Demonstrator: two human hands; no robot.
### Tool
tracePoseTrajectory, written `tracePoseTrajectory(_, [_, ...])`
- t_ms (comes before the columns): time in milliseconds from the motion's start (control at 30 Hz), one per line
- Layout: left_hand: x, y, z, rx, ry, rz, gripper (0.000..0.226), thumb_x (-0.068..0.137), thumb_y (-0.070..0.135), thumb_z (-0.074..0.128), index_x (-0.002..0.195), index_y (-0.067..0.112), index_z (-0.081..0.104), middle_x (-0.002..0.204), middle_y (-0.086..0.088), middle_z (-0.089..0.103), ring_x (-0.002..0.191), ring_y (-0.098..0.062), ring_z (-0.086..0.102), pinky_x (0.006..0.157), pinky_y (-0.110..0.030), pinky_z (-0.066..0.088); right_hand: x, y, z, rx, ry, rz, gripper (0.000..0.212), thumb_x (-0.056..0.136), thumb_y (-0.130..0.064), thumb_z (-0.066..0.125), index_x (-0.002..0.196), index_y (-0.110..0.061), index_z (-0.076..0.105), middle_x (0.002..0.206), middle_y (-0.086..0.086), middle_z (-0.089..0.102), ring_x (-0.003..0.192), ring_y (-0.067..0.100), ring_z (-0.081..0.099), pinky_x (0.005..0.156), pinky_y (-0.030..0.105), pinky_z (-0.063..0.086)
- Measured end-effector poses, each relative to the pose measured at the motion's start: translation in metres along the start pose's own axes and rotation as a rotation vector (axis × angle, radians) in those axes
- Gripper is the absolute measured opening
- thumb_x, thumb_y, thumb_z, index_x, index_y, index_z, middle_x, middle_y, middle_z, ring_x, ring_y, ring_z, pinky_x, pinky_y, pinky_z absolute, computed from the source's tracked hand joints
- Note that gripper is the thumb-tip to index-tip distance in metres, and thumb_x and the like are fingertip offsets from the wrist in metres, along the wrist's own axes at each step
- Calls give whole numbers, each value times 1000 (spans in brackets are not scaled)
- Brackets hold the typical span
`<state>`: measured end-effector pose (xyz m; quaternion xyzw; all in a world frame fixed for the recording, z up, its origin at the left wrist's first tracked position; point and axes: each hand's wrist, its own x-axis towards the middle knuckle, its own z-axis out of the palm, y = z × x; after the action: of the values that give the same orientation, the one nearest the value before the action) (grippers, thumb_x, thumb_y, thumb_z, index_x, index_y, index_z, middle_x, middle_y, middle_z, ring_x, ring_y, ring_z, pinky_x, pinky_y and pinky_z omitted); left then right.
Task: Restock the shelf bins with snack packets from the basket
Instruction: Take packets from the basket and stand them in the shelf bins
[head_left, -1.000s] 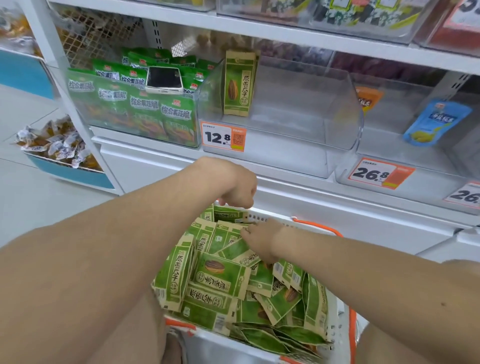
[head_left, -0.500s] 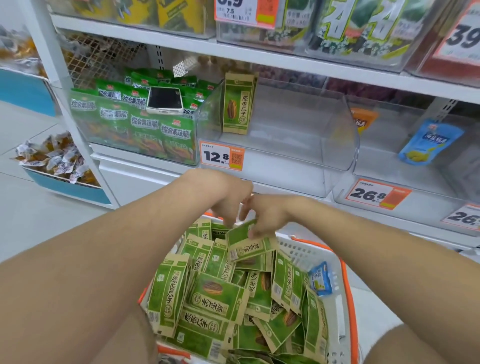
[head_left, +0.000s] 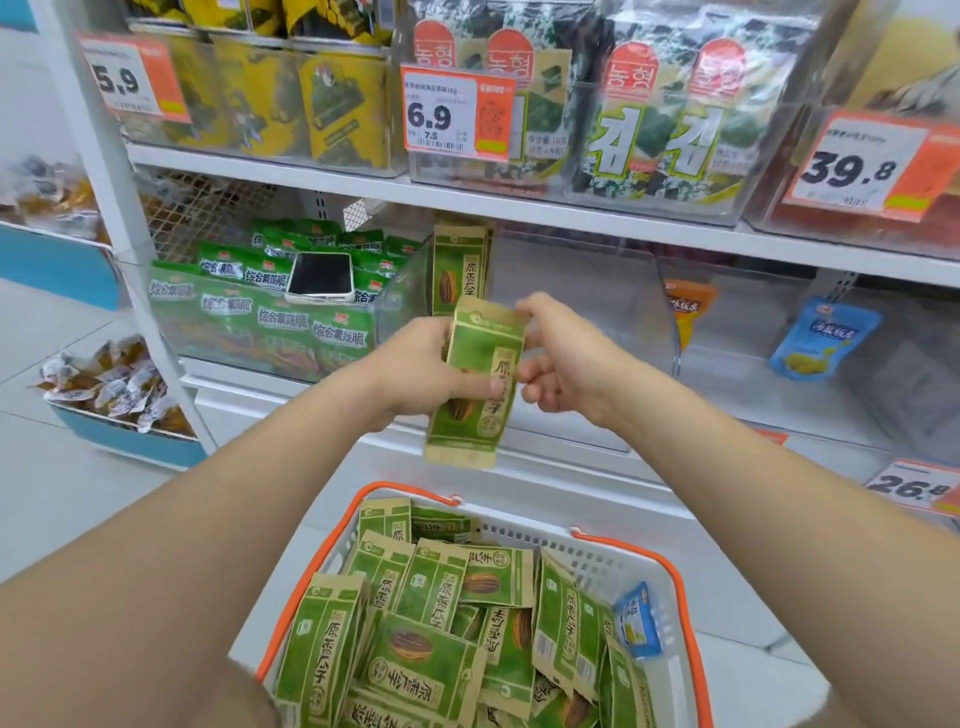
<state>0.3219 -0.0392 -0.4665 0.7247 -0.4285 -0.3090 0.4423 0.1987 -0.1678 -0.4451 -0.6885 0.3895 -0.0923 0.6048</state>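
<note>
Head view: packet (head_left: 480, 384) held up at frame centre between both hands, above the basket (head_left: 670, 566) and in front of the clear bin (head_left: 597, 301).
Left hand (head_left: 415, 371): wrapped round the packet's left edge, with the thumb laid across the printed front; possibly gripping more than one packet, hard to tell.
Right hand (head_left: 566, 364): lightly pinching the packet's right edge with forefinger and thumb, other fingers loosely curled.
Risk, left: knocking the phone (head_left: 321, 278) off the green packs (head_left: 291, 317) beside the bin, through a wide swing toward frame left.
Risk, centre: dropping the packet short of the bin, through a light hold on thin edges while passing it from hand to hand.
Risk, right: toppling the standing packets (head_left: 460, 265) at the bin's left wall, by pushing the new one in at a slant.
Long axis: near upright, top leaning slightly toward frame right.
Facing: printed front toward the camera, sealed top strip up, bottom edge toward the basket.
</note>
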Motion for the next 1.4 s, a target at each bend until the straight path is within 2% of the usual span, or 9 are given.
tracePoseTrajectory(133, [4,9,7,-295,69,-48,22,102,24,69,123,19,70,109,-2,80,104,-22,76,87,-43,60,1,-2,-10,-133,200,-380,47,97,-48,65,66,-14,55,54,-2,38,49,17,33,52,26,26])
tracePoseTrajectory(267, [11,17,16,-570,262,-193,49,112,49,36,117,16,72,107,-7,80,108,-26,74,104,-50,54,2,0,-17,-172,140,-466,40,98,-42,70,76,-9,79,67,5,71,60,13,59,52,27,52])
tracePoseTrajectory(433, [11,16,20,-497,337,-203,44,110,49,43,108,18,75,97,-6,81,99,-28,76,98,-43,55,2,3,-19,1,-8,-302,24,96,-24,75,97,-1,80,90,12,80,76,16,73,79,31,63])
tracePoseTrajectory(600, [11,11,24,-289,429,-50,47,111,41,45,94,8,73,86,-12,78,74,-21,67,73,-34,50,-3,-2,-21,-51,-26,-336,13,95,-16,75,100,-3,78,83,12,80,75,22,78,67,32,61])
tracePoseTrajectory(767, [16,3,18,-68,517,35,54,104,47,49,75,3,59,63,-7,61,59,-21,53,64,-38,42,0,-5,-18,-40,-117,-243,28,96,-21,75,105,5,74,88,15,80,84,24,80,68,29,64])
tracePoseTrajectory(933, [19,5,15,-69,394,22,48,108,43,51,90,3,70,85,-20,74,66,-23,62,67,-37,48,15,-3,-13,5,-20,-182,24,99,-20,71,95,3,74,84,13,79,83,25,78,66,26,62])
tracePoseTrajectory(1067, [22,3,5,-168,251,-50,32,109,34,55,102,12,76,87,-9,80,71,-19,73,66,-30,56,20,2,-7,33,25,-202,21,100,-15,69,100,5,74,86,14,80,76,20,75,64,25,60])
tracePoseTrajectory(1300, [42,-1,-8,-430,404,19,38,111,34,49,109,3,71,105,-19,77,105,-39,73,93,-56,60,27,6,7,72,-62,-362,19,94,-13,77,112,-8,75,99,11,80,92,29,78,83,45,65])
tracePoseTrajectory(1400, [51,-10,-17,-72,511,88,51,107,46,36,100,14,75,99,-8,76,100,-25,71,96,-48,56,44,8,11,-17,196,-623,19,96,-18,72,115,-16,71,103,0,79,95,20,76,86,50,62])
